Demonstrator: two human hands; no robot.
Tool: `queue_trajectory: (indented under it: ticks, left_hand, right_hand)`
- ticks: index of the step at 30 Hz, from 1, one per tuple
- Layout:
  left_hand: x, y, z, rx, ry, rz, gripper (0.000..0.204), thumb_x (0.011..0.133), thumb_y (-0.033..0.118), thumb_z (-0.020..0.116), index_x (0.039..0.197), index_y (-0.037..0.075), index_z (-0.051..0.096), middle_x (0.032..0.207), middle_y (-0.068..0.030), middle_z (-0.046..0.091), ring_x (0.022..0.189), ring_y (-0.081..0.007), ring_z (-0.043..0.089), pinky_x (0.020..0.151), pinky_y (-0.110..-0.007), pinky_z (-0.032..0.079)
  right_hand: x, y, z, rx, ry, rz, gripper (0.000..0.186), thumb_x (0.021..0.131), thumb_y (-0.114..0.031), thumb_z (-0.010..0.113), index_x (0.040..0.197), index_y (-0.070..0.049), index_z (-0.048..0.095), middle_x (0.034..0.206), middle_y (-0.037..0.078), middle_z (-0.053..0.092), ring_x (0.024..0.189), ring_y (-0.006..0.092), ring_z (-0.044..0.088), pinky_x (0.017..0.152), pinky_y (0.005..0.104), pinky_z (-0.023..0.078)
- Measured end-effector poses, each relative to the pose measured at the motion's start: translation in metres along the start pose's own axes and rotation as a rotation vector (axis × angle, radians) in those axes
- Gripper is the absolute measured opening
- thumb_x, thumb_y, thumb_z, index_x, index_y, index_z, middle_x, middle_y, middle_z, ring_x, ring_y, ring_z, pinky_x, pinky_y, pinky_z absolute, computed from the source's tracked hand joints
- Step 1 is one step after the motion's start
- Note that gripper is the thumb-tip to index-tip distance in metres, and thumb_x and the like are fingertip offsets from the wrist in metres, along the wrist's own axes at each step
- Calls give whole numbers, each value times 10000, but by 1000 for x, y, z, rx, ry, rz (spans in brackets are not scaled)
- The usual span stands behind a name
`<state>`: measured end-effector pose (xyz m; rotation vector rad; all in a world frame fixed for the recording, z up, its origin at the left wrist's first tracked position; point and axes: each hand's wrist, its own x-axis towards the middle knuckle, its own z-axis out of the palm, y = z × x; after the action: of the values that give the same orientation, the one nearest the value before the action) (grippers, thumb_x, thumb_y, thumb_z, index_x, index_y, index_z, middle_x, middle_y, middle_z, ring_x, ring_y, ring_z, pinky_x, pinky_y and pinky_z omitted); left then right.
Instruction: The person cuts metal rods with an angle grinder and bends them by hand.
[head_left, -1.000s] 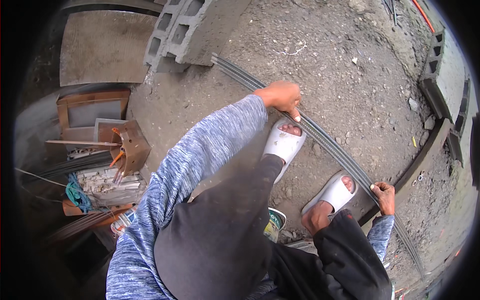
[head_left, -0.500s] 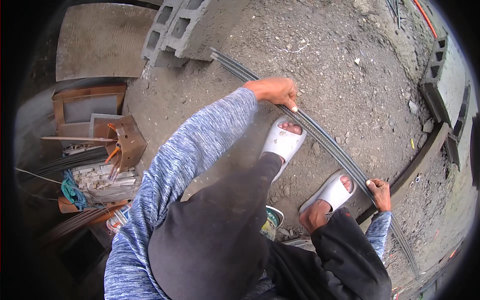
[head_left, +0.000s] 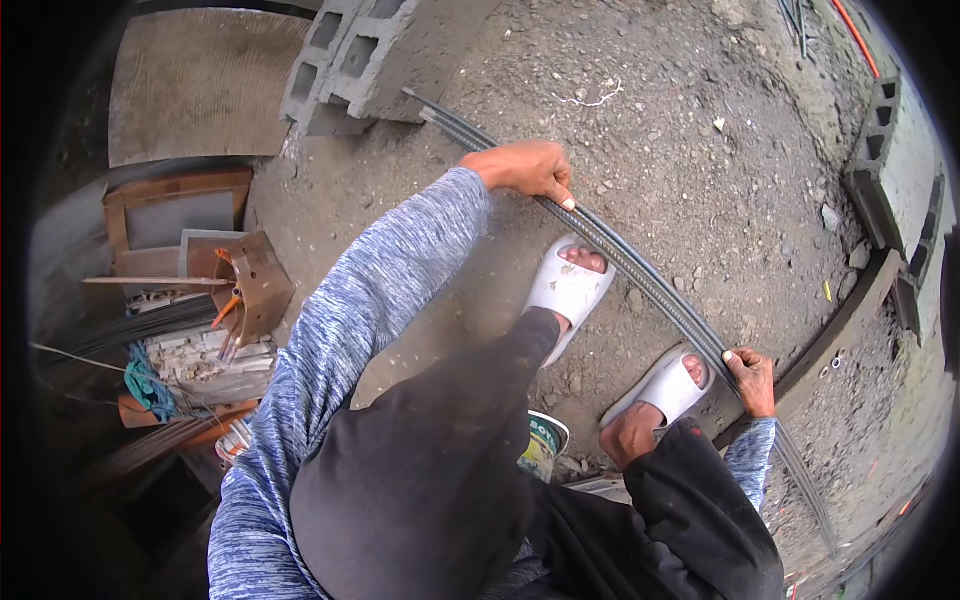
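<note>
A bundle of thin ribbed steel bars (head_left: 645, 275) runs slantwise across the view, from the upper left down to the lower right, just beyond my feet. Toward its upper left end, my left hand (head_left: 525, 172) is closed around the bars, thumb on top. My right hand (head_left: 752, 382) grips the same bundle lower down, near my right foot, with its thumb over the bars. One bar sticks out past the others at the upper left end. Part of the bundle is hidden behind my right hand and sleeve.
Grey hollow concrete blocks (head_left: 345, 60) stand at the upper left, and more blocks (head_left: 885, 165) at the right. A plank (head_left: 835, 325) lies by the right-hand blocks. At the left are a cardboard box (head_left: 265, 285) and scrap. A bucket (head_left: 543, 440) sits between my legs.
My left hand has shifted up and left along the bundle. One bar's end now juts farther out at the upper left. My right hand has risen slightly, still gripping.
</note>
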<state>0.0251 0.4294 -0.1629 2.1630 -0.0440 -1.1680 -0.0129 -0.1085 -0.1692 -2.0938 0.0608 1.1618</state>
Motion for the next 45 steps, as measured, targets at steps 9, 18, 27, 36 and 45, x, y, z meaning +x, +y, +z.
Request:
queue_trajectory:
  ticks: [9, 18, 27, 36, 45]
  left_hand:
    - [-2, 6, -2, 29, -10, -53, 350, 810, 347, 829, 934, 27, 762, 735, -94, 705, 663, -222, 632, 614, -393, 468]
    - [1, 4, -5, 70, -52, -35, 369, 795, 336, 843, 966, 23, 750, 729, -108, 700, 670, -234, 634, 628, -397, 469]
    - [2, 0, -22, 128, -107, -51, 381, 797, 350, 847, 905, 7, 720, 685, -59, 653, 627, -201, 582, 596, -392, 434]
    - [-6, -19, -36, 80, -105, -127, 355, 801, 338, 850, 905, 22, 722, 699, -41, 649, 667, -181, 567, 609, -379, 425]
    - [-6, -26, -38, 72, -90, -105, 364, 781, 340, 866, 901, 25, 728, 708, -39, 661, 667, -184, 580, 604, -381, 428]
  right_hand:
    - [-1, -1, -4, 50, -97, 35, 205, 903, -174, 728, 922, 29, 709, 781, -24, 640, 731, 78, 531, 679, 272, 443]
    - [1, 22, -17, 54, -127, 113, 209, 843, -134, 783, 966, 24, 726, 780, -24, 653, 695, 75, 529, 640, 270, 440]
    - [10, 10, -9, 105, -142, 122, 164, 849, -108, 783, 940, 18, 731, 774, -14, 671, 690, 73, 547, 634, 271, 446]
    - [22, -10, 4, 95, -168, 66, 116, 858, -86, 772, 906, 10, 729, 741, -17, 669, 641, 67, 541, 589, 268, 436]
    - [23, -12, 7, 87, -156, 54, 103, 860, -81, 763, 887, 12, 727, 726, -15, 663, 628, 68, 535, 577, 271, 431]
